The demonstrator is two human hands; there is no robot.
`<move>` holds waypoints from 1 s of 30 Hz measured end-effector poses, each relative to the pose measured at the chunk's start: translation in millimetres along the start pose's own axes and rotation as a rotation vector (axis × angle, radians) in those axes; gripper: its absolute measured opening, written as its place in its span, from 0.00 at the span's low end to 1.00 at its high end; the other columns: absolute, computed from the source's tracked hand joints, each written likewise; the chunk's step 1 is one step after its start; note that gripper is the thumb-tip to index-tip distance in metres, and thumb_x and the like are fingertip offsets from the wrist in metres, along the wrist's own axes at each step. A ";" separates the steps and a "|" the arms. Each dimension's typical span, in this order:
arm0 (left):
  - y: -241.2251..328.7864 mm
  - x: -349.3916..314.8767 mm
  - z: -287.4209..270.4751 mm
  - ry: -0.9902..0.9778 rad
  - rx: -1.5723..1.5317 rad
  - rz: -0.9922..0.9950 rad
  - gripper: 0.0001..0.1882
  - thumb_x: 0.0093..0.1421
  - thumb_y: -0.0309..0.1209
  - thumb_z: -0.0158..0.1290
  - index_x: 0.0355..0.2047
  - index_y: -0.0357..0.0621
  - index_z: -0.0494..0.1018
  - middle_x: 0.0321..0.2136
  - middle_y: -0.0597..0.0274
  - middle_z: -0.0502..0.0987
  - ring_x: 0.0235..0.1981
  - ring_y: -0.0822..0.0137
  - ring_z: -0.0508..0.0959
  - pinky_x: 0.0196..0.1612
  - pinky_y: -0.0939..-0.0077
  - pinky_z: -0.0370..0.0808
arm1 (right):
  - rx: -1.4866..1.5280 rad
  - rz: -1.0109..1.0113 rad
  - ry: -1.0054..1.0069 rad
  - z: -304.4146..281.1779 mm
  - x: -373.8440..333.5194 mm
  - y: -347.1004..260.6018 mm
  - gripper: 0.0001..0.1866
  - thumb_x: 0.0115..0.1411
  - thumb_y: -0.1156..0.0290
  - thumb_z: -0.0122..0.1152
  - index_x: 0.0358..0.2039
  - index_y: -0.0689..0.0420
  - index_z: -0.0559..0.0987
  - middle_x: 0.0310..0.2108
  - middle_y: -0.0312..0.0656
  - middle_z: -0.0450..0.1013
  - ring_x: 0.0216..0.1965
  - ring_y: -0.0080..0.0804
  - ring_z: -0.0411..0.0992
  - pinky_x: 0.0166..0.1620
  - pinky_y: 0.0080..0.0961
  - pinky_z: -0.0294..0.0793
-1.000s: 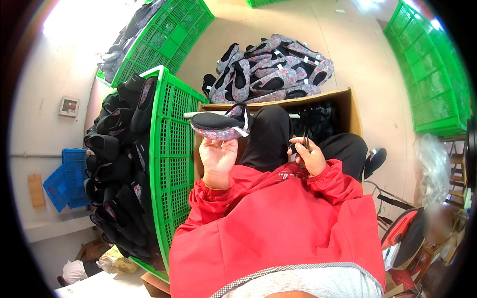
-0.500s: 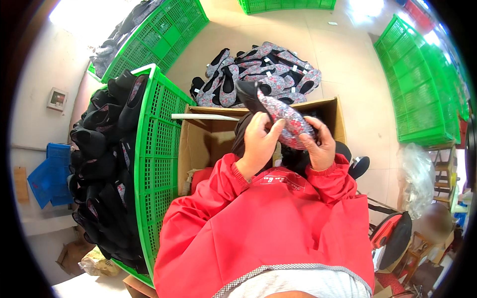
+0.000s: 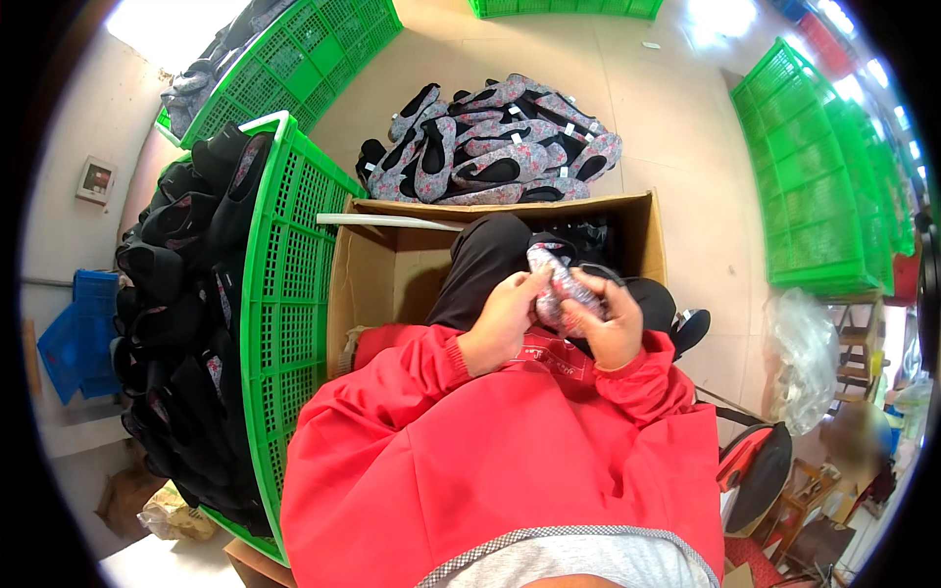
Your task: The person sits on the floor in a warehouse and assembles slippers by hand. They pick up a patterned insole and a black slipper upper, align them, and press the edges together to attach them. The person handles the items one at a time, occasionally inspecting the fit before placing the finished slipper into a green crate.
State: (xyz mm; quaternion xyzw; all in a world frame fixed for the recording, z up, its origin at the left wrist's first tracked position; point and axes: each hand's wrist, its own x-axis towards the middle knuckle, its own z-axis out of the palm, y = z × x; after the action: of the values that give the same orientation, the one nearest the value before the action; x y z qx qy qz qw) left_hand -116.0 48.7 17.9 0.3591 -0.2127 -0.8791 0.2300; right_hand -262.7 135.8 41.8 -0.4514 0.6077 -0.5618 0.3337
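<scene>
In front of my chest, a grey slipper with a red floral pattern (image 3: 551, 306) is gripped between both hands, its fabric bunched up and bent. My left hand (image 3: 502, 321) pinches one side of it with thumb and fingers. On the other side, my right hand (image 3: 610, 325) wraps round it, thumb pressed on the fabric. Part of the slipper is hidden behind the fingers. Just beyond my knees stands a cardboard box (image 3: 642, 235), and past it a heap of similar floral slippers (image 3: 510, 162) with black insides lies on the floor.
To my left stands a green plastic crate (image 3: 279, 333) heaped with black slippers (image 3: 176, 323). Another filled green crate (image 3: 294, 69) is at the far left; green crates (image 3: 809, 186) also stand at the right. A white bar (image 3: 387, 221) lies across the box corner. Clear plastic wrapping (image 3: 799, 358) hangs at right.
Both hands have come down and closer to my body with the slipper, which was stretched out longer with a black end showing and is now bunched. My view has shifted slightly.
</scene>
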 end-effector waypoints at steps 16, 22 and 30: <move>31.0 -10.0 -54.4 0.554 1.027 0.716 0.11 0.59 0.30 0.58 0.27 0.35 0.71 0.24 0.52 0.74 0.26 0.57 0.75 0.31 0.65 0.71 | -0.123 0.108 -0.209 78.5 32.0 19.6 0.12 0.57 0.70 0.68 0.39 0.62 0.79 0.31 0.43 0.79 0.32 0.23 0.76 0.38 0.23 0.74; 35.5 -34.4 -36.2 0.494 1.096 0.684 0.12 0.58 0.24 0.59 0.38 0.31 0.71 0.30 0.51 0.77 0.30 0.59 0.78 0.36 0.67 0.75 | 0.110 0.245 -0.250 87.9 60.7 35.7 0.09 0.56 0.72 0.67 0.35 0.62 0.77 0.27 0.39 0.77 0.27 0.21 0.73 0.33 0.23 0.72; 26.4 -40.5 -57.6 0.321 0.247 0.279 0.11 0.64 0.31 0.57 0.39 0.34 0.72 0.33 0.64 0.77 0.34 0.76 0.75 0.38 0.82 0.73 | 0.214 0.333 -0.274 97.8 73.8 49.4 0.11 0.55 0.71 0.69 0.35 0.63 0.78 0.28 0.39 0.78 0.28 0.23 0.75 0.33 0.23 0.75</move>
State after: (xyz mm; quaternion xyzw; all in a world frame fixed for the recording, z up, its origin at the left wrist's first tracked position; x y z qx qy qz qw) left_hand -41.6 38.1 16.3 0.4868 -0.3268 -0.7379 0.3343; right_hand -209.3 28.4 -13.6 -0.3790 0.5600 -0.4936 0.5470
